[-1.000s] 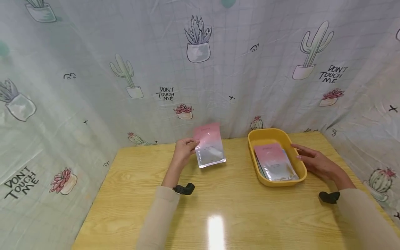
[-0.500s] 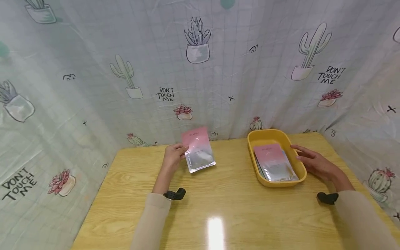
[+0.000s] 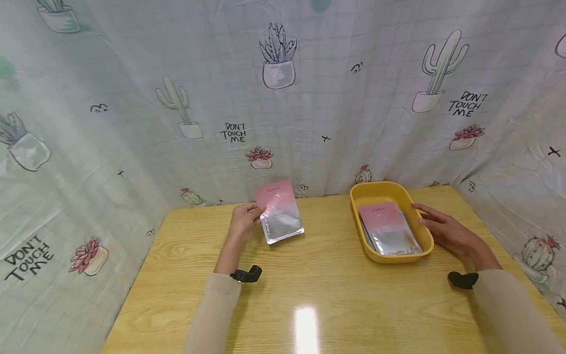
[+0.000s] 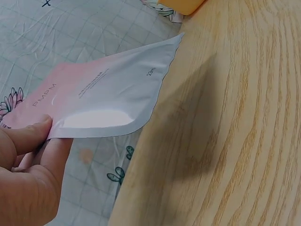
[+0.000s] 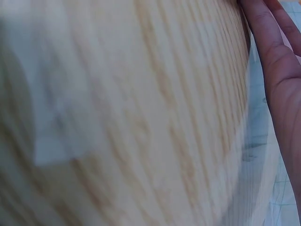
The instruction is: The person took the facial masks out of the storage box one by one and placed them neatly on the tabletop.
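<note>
My left hand pinches a pink-and-silver face mask packet by its left edge, thumb on the front. In the left wrist view the packet is held above the table, its shadow falling on the wood. A yellow plastic basket stands on the right of the table with several packets inside; a matching pink-and-silver packet lies on top. My right hand rests against the basket's right rim with fingers extended. In the right wrist view, only part of that hand shows, at the right edge.
The wooden table reaches back to a curtain printed with cacti, which also hangs along both sides. A corner of the yellow basket appears at the top of the left wrist view.
My left hand has carried the packet a little to the left, mostly in the first half second, and then stays nearly still. My right hand and the basket keep their places.
</note>
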{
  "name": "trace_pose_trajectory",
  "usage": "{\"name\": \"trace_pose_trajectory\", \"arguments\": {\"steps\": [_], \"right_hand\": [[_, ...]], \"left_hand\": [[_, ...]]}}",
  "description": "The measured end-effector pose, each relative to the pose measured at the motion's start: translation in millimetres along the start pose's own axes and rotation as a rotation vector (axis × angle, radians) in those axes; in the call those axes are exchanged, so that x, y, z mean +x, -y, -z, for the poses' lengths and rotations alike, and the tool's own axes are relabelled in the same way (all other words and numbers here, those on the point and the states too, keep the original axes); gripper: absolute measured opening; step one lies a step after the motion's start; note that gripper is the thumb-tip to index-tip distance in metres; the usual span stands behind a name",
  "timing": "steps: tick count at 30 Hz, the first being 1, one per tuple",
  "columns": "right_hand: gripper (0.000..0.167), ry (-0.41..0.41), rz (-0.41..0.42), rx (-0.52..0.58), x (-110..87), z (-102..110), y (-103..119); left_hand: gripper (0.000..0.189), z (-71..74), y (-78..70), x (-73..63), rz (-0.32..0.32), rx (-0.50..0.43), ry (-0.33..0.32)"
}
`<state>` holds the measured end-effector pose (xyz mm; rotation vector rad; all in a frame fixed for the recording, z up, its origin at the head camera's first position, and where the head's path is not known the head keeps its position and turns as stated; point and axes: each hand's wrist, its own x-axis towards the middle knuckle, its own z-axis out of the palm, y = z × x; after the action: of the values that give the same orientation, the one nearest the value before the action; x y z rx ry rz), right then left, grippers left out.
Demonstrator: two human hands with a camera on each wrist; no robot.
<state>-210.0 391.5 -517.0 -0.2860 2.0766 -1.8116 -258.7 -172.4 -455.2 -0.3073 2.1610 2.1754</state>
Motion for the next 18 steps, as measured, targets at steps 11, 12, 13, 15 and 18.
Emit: {"name": "trace_pose_trajectory", "arguments": {"steps": [11,12,13,15,18], "right_hand": [[0.052,0.052,0.070,0.064,0.5,1,-3],[0.052,0.055,0.071,0.068,0.6,2,-3],[0.052,0.058,0.073,0.073,0.2,1,-4],[0.052,0.060,0.079,0.091,-0.2,1,-5],[0.052,0.064,0.091,0.114,0.3,1,-7]], "left_hand": [[0.027,1.8,4.3,12.3,0.023,0.010,-0.004],[0.026,1.8,5.0,13.3,0.019,0.012,-0.004],[0.026,1.5,5.7,13.3,0.015,0.012,-0.004],[0.025,0.8,6.6,13.4,0.006,0.013,-0.001],[0.025,-0.1,6.5,13.6,-0.003,0.007,0.003]]}}
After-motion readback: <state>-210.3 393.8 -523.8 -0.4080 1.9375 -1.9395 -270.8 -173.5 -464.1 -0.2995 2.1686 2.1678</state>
